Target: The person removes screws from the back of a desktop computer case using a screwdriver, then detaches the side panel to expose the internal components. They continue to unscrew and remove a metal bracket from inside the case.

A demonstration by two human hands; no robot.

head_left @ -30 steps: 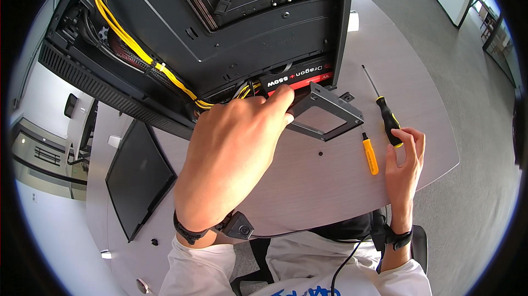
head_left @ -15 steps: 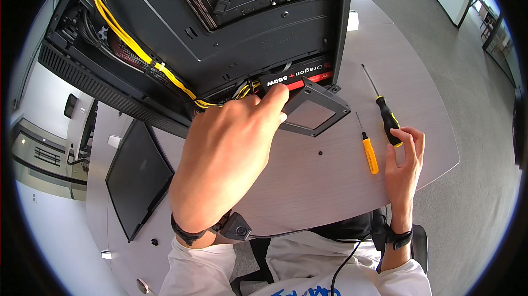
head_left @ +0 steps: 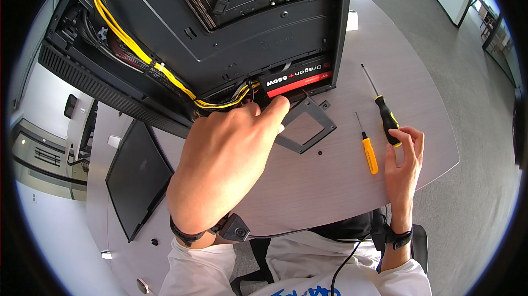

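My left hand (head_left: 225, 153) is closed, its thumb and fingers pinching a black metal bracket (head_left: 314, 140) with a square opening. That bracket is tilted in front of the power supply (head_left: 300, 79), a black box with a red stripe inside the open computer case (head_left: 247, 48). Part of its near edge is hidden by my fingers. At the right, my right hand (head_left: 406, 156) has its thumb and fingertips around the handle end of a black-and-yellow screwdriver (head_left: 388, 117), which lies on the table. A smaller orange-handled screwdriver (head_left: 369, 156) lies just left of it.
A small dark screw (head_left: 320, 153) lies on the table (head_left: 286, 197). The flat black panel (head_left: 140, 178) rests at the left, with a small black piece (head_left: 154, 242) near it. Yellow cables (head_left: 129, 46) run along the case.
My left hand has drawn the bracket down and slightly left, away from the power supply, and its tilt has changed. The right hand has stayed at the screwdriver.
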